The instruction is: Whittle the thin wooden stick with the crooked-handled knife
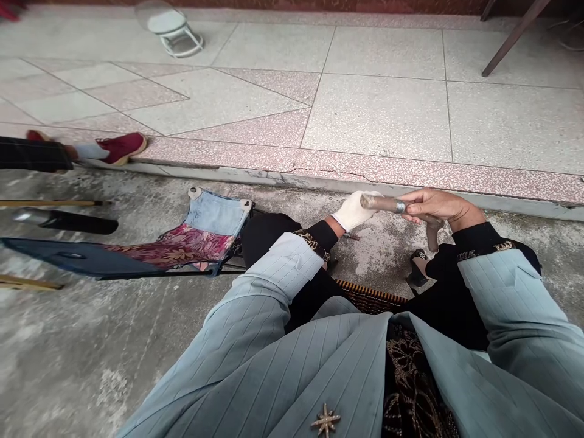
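In the middle right of the head view, my right hand [435, 205] is bare and closed around a thick brownish-grey stick [381, 202]. A silvery ribbed band [400, 207] circles the stick beside my fingertips. Below that hand a second brownish length [433, 236] hangs down; whether it joins the stick is hidden. My left hand [354, 212], in a white glove, is curled just behind the stick's left end. Its fingertips are mostly hidden, and I cannot make out what they hold.
To the left lies a folding fabric seat [182, 246] with denim and floral cloth. A dark cylinder with a silvery end [68, 220] lies farther left. Beyond a low step [319, 181] stands a white stool [176, 33]. Another person's red shoe [122, 148] rests on the step's edge.
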Motion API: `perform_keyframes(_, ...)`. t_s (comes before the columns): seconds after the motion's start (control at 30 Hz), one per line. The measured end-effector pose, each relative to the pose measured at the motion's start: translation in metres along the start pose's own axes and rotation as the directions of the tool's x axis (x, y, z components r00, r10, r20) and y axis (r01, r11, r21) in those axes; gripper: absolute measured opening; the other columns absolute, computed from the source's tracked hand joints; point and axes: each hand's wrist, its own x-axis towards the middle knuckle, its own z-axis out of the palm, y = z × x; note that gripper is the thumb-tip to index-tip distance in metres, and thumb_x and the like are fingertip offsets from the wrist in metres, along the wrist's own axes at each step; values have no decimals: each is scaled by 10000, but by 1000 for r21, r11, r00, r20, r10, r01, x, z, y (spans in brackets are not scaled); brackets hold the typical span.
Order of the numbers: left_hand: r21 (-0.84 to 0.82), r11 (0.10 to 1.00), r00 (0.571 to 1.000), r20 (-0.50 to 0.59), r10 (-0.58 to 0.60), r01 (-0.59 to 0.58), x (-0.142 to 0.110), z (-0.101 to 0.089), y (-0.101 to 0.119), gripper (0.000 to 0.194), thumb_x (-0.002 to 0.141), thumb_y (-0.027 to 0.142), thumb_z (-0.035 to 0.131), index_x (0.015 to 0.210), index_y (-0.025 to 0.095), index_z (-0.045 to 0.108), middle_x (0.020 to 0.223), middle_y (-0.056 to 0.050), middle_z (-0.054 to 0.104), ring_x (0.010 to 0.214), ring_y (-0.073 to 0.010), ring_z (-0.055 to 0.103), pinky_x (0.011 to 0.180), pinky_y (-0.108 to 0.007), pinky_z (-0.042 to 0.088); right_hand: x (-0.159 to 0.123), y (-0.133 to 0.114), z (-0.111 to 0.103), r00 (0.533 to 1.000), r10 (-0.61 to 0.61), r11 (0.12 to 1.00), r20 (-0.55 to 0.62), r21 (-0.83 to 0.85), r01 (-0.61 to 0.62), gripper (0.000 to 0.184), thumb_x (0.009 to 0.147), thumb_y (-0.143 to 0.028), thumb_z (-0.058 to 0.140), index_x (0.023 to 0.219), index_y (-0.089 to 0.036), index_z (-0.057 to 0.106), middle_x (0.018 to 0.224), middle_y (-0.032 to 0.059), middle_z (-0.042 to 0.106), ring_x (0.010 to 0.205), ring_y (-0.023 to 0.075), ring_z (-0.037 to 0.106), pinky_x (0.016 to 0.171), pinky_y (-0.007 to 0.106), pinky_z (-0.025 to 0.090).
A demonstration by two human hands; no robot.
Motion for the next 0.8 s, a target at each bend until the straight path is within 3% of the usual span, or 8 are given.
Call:
perform_keyframes(0.1, 249, 966, 988, -147, -39, 76, 1, 4, -1, 338, 949, 329, 502, 1122, 116, 700, 1039, -137, 714, 984, -253, 655, 827, -325, 476, 6, 7, -5, 978, -19, 992, -206, 120, 45, 450, 764, -386, 786, 1146, -163, 705, 712, -10, 611, 571, 74, 518, 531, 191, 427)
perform_keyframes(0.2, 506, 850, 972, -232, -27, 145, 1, 6, 2, 349, 962, 405, 479, 1135, 203, 705, 1028, -86, 735, 959, -245, 678, 792, -314, 473, 12, 15, -13, 935, 14, 971, -354, 228, 72, 413, 712, -374, 835, 1045, -160, 718, 666, 2, 621, 542, 87, 540, 499, 189, 450)
perform_keyframes(0.33, 566, 802, 961, -275, -33, 190, -1, 3, 9, 357, 954, 453, 474, 1054, 196, 701, 1000, -68, 742, 935, -227, 688, 747, -291, 462, 17, 21, -17, 891, 34, 949, -453, 295, 114, 422, 670, -355, 868, 1013, -170, 704, 649, 15, 640, 534, 108, 560, 475, 198, 466)
perform_keyframes(0.57, 580, 773, 941, -334, -63, 258, 2, -2, 5, 288, 929, 372, 475, 1005, 186, 681, 956, -75, 737, 896, -236, 689, 709, -293, 449, 17, 16, -9, 918, 30, 957, -395, 275, 88, 360, 688, -355, 857, 947, -154, 706, 652, 13, 628, 536, 89, 543, 494, 183, 468)
perform_keyframes(0.7, 467, 819, 910, -387, -148, 332, 10, -4, -6, 287, 888, 365, 501, 908, 153, 693, 853, -102, 724, 816, -251, 679, 661, -304, 429, 20, 17, 0, 969, -24, 971, -245, 225, 81, 357, 735, -363, 820, 1023, -176, 722, 678, -2, 627, 553, 79, 543, 516, 180, 465)
perform_keyframes(0.8, 342, 881, 913, -354, -202, 328, 13, -3, -11, 298, 867, 386, 526, 832, 138, 688, 791, -99, 704, 751, -231, 654, 628, -295, 412, 25, 19, 7, 981, -56, 972, -188, 213, 96, 379, 739, -385, 811, 1041, -176, 718, 681, -9, 623, 558, 82, 539, 508, 186, 460)
